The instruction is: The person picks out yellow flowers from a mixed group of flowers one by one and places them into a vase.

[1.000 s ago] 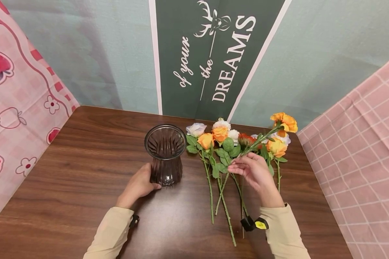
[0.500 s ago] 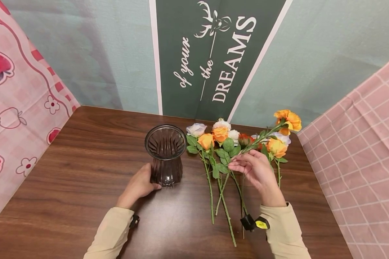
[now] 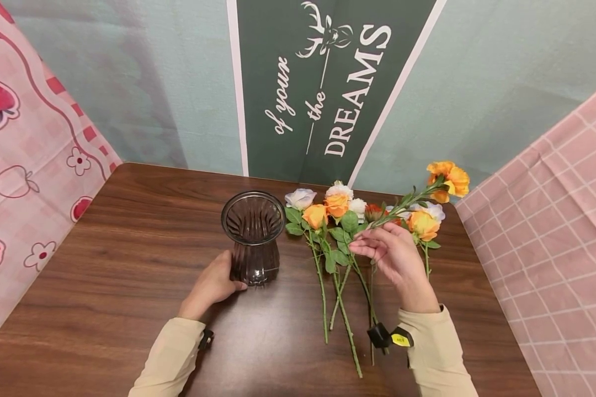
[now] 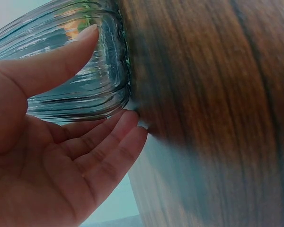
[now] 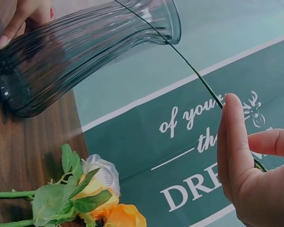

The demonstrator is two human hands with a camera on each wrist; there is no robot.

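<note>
A dark, see-through ribbed glass vase stands upright on the table, its flared mouth facing up. My left hand holds it low on its left side; in the left wrist view the thumb lies across the ribbed glass and the fingers pass along its other side. My right hand pinches the green stem of an orange flower, whose bloom points up and to the right. In the right wrist view the thin stem runs from the fingertips across the vase mouth in the picture.
Several artificial flowers lie right of the vase: orange roses, a pale lilac rose, white blooms, a red flower and a yellow-orange rose. Their stems point toward the front. A green-and-grey cloth backdrop closes the back.
My right hand has raised the orange flower slightly, and its bloom has shifted up and to the right. The left hand and the vase have stayed put.
</note>
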